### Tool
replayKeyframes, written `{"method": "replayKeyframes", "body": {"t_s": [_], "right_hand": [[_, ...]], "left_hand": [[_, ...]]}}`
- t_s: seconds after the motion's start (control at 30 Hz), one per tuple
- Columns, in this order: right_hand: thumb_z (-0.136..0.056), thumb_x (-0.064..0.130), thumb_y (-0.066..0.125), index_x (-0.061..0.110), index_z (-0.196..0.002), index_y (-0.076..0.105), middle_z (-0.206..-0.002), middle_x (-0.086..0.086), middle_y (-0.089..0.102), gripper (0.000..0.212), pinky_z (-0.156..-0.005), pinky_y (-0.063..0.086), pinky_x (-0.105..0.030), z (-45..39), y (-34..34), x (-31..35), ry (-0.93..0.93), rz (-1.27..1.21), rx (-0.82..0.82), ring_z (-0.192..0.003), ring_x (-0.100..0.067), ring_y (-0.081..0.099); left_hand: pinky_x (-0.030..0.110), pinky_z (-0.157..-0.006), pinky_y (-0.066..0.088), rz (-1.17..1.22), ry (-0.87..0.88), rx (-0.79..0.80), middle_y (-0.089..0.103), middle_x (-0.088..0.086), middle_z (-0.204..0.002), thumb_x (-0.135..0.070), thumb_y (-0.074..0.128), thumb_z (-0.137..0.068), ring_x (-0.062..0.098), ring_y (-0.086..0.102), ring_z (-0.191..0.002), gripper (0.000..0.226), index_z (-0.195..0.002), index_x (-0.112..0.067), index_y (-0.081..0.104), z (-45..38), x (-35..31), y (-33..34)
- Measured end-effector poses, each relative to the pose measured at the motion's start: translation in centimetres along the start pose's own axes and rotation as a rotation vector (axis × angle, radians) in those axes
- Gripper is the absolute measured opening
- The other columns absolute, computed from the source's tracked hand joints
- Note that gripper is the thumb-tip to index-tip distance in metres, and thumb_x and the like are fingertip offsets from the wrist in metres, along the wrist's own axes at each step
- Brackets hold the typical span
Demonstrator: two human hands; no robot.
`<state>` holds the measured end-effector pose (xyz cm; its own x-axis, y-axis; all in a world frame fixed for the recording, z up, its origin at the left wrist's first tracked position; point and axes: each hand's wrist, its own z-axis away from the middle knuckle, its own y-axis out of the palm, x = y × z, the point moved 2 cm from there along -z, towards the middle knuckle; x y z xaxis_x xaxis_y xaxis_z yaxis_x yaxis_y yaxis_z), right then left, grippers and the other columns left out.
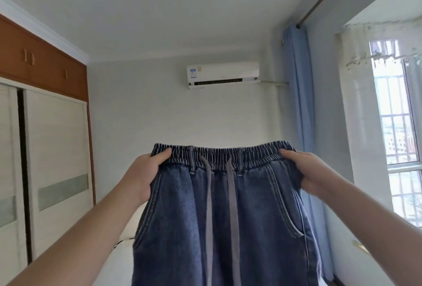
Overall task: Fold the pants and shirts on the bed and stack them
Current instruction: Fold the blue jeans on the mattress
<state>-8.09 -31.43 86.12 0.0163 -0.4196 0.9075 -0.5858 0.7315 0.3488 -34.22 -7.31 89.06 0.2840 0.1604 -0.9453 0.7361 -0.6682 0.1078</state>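
Observation:
A pair of dark blue denim pants (251, 217) with an elastic waistband and two grey drawstrings hangs upright in front of me, held up in the air. My left hand (146, 171) grips the left end of the waistband. My right hand (303, 169) grips the right end. The waistband is stretched flat between them, front side toward me. The legs drop out of view below the frame. No shirts are in view.
A strip of the white bed (118, 260) shows at the lower left behind the pants. A wardrobe with sliding doors (57, 160) stands on the left. Ahead are a wall air conditioner (222, 74) and a blue curtain (299, 103); a window (397, 137) is on the right.

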Motion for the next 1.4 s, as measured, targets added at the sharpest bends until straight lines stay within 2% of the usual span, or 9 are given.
{"method": "replayKeyframes", "body": {"t_s": [0.2, 0.37, 0.5, 0.67, 0.83, 0.97, 1.13, 1.23, 1.4], "right_hand": [[-0.097, 0.023, 0.06, -0.001, -0.094, 0.066, -0.072, -0.016, 0.074, 0.024, -0.047, 0.056, -0.035, 2.6, 5.1, -2.6, 0.031, -0.169, -0.054, -0.057, -0.026, 0.072], [-0.099, 0.034, 0.054, 0.006, -0.1, 0.068, -0.092, -0.021, 0.073, 0.032, -0.079, 0.057, -0.058, 5.9, 9.5, -4.3, -0.123, -0.004, 0.006, -0.085, -0.038, 0.072], [-0.101, 0.037, 0.049, 0.013, -0.091, 0.068, -0.087, -0.014, 0.073, 0.033, -0.079, 0.056, -0.056, 8.0, 11.4, -6.3, -0.306, 0.177, -0.006, -0.086, -0.035, 0.07], [-0.102, 0.037, 0.047, 0.035, -0.088, 0.068, -0.086, 0.004, 0.075, 0.025, -0.081, 0.057, -0.041, 8.6, 11.6, -8.2, -0.302, 0.183, 0.019, -0.083, -0.013, 0.072], [-0.099, 0.036, 0.052, 0.023, -0.083, 0.066, -0.078, 0.001, 0.071, 0.025, -0.073, 0.054, -0.04, 8.0, 9.2, -8.4, -0.435, 0.308, -0.105, -0.076, -0.02, 0.067], [-0.097, 0.041, 0.053, 0.018, -0.072, 0.058, -0.062, 0.004, 0.062, 0.034, -0.058, 0.043, -0.033, 6.2, 7.3, -7.9, -0.441, 0.428, -0.219, -0.059, -0.017, 0.056], [-0.097, 0.046, 0.053, 0.013, -0.067, 0.056, -0.064, -0.001, 0.06, 0.044, -0.053, 0.038, -0.03, 3.6, 3.9, -6.8, -0.439, 0.533, -0.412, -0.061, -0.017, 0.056], [-0.098, 0.047, 0.051, 0.01, -0.063, 0.052, -0.061, -0.003, 0.057, 0.051, -0.052, 0.035, -0.029, 3.1, 2.8, -6.9, -0.414, 0.533, -0.474, -0.059, -0.02, 0.053], [-0.098, 0.046, 0.049, 0.018, -0.059, 0.046, -0.052, 0.005, 0.051, 0.048, -0.05, 0.033, -0.03, 5.5, 6.1, -8.1, -0.435, 0.544, -0.422, -0.053, -0.012, 0.047]], "left_hand": [[0.043, -0.061, 0.06, 0.098, -0.004, -0.118, 0.074, 0.021, -0.084, -0.026, 0.07, -0.091, 0.035, 0.073, -0.068, 0.027, -0.094, 0.001, 0.071, 0.8, 2.1, 4.2], [0.064, -0.082, 0.054, 0.031, 0.102, -0.186, 0.069, 0.031, -0.097, -0.035, 0.068, -0.092, 0.048, 0.068, -0.091, 0.04, -0.092, 0.005, 0.068, 2.0, 4.1, 7.3], [0.052, -0.074, 0.055, -0.163, 0.23, -0.269, 0.07, 0.022, -0.083, -0.044, 0.06, -0.094, 0.041, 0.067, -0.082, 0.048, -0.082, 0.002, 0.066, 3.3, 5.2, 8.8], [0.034, -0.064, 0.047, -0.381, 0.384, -0.28, 0.066, -0.001, -0.068, -0.044, 0.052, -0.099, 0.019, 0.064, -0.07, 0.04, -0.074, -0.015, 0.064, 4.9, 6.7, 9.5], [0.018, -0.053, 0.036, -0.528, 0.501, -0.274, 0.056, -0.005, -0.056, -0.046, 0.052, -0.098, 0.01, 0.054, -0.058, 0.043, -0.066, -0.017, 0.055, 5.1, 7.5, 8.6], [0.022, -0.048, 0.031, -0.544, 0.454, -0.297, 0.047, -0.001, -0.052, -0.047, 0.051, -0.098, 0.014, 0.044, -0.051, 0.05, -0.061, -0.012, 0.046, 4.6, 7.8, 7.6], [0.032, -0.055, 0.038, -0.454, 0.396, -0.338, 0.064, 0.013, -0.067, -0.048, 0.052, -0.097, 0.026, 0.059, -0.064, 0.052, -0.071, -0.004, 0.061, 3.5, 7.9, 5.4], [0.033, -0.056, 0.038, -0.398, 0.35, -0.336, 0.065, 0.016, -0.068, -0.048, 0.053, -0.097, 0.025, 0.058, -0.061, 0.054, -0.073, -0.001, 0.062, 3.3, 8.1, 4.6], [0.033, -0.052, 0.034, -0.413, 0.335, -0.336, 0.052, 0.0, -0.054, -0.045, 0.052, -0.098, 0.02, 0.049, -0.055, 0.051, -0.059, -0.012, 0.049, 4.3, 9.2, 7.3]]}}
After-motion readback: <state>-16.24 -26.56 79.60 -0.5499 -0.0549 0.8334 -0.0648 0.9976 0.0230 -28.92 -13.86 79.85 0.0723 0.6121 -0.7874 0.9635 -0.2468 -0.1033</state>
